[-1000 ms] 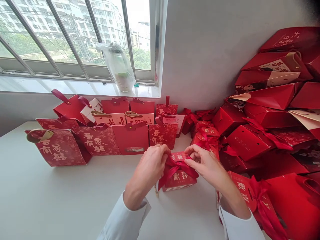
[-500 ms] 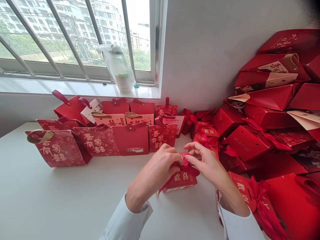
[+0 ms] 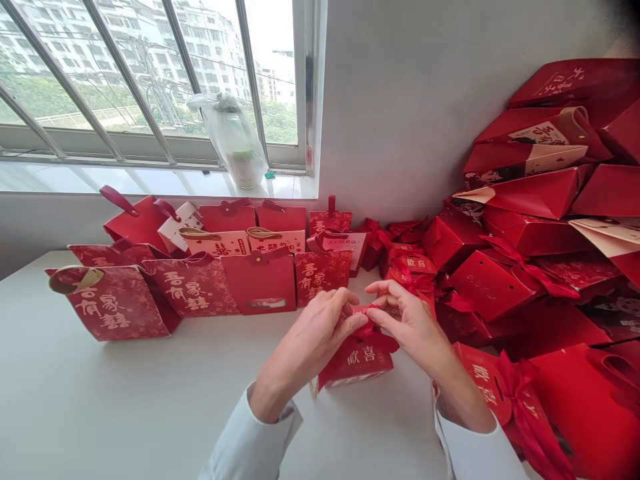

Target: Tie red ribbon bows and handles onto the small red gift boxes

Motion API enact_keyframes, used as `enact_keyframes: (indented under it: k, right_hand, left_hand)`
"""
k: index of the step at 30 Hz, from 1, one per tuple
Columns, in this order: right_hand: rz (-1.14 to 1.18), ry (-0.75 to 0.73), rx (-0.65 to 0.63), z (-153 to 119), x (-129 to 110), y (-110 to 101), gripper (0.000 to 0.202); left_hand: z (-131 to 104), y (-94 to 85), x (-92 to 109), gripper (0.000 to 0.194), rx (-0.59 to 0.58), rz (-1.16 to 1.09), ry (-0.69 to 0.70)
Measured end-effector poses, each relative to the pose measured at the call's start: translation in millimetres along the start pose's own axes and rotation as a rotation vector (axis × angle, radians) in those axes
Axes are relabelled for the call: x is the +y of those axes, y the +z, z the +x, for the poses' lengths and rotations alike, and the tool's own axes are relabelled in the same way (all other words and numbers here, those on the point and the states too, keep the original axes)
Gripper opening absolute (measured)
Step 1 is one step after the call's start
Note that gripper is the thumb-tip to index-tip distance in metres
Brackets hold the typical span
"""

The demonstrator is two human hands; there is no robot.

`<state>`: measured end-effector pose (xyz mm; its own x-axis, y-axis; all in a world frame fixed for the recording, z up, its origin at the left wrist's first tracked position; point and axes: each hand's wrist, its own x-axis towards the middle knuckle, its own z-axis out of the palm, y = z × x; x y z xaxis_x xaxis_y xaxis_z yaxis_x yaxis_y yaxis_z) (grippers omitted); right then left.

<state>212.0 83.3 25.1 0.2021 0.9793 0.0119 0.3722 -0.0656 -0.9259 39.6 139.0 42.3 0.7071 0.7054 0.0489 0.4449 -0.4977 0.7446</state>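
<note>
A small red box (image 3: pixel 363 360) with pale characters on its front stands on the white table, with a red ribbon (image 3: pixel 369 329) on its top. My left hand (image 3: pixel 325 327) is at the ribbon's left side, its fingers curled and the thumb reaching toward the knot. From the right, my right hand (image 3: pixel 407 323) pinches the ribbon near the knot between thumb and forefinger, the other fingers bent loosely above. The fingers hide part of the box's top. A ribbon end hangs over the box's left side.
Rows of red gift bags (image 3: pixel 190 287) stand along the wall at the left and back. Red boxes (image 3: pixel 495 283) are piled high at the right, close to my right arm. A bagged cup (image 3: pixel 245 153) stands on the windowsill (image 3: pixel 165 184).
My left thumb has moved up and inward toward the knot, and the left fingers have shifted over the ribbon. My right hand stays nearly in place. The view has shifted slightly.
</note>
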Motion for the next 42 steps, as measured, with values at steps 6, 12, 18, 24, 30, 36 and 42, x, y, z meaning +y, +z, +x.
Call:
enact_keyframes:
  k: [6,12,18,24,30,36,42]
  right_hand:
    - [0.019,-0.030,-0.003,0.4,-1.1,3.0,0.023]
    - [-0.190,0.072,-0.048,-9.0,-9.0,-6.6,0.033]
    - [-0.245,0.133,-0.157,-16.3,-17.5,-8.8,0.036]
    - [-0.333,0.164,-0.213,-15.4,-18.6,-5.3,0.041]
    - [-0.398,0.163,-0.209,-15.3,-17.2,-3.8,0.044]
    - [-0.392,0.167,-0.197,-16.1,-13.9,-3.2,0.046]
    - [-0.390,0.174,-0.193,-16.1,-9.6,-2.0,0.048]
  left_hand:
    - [9.9,10.6,-1.1,0.024,0.039,0.057,-0.033]
    - [10.8,12.4,-0.3,0.024,0.081,0.059,0.010]
    - [9.5,13.5,-1.7,0.025,0.086,0.055,0.011]
    - [12.2,18.5,-3.7,0.024,0.081,0.131,-0.017]
    - [13.3,20.3,-4.0,0.025,0.077,0.176,-0.016]
    - [12.4,19.1,-4.4,0.026,0.082,0.137,-0.006]
    - [12.7,19.9,-5.5,0.023,0.086,0.133,-0.025]
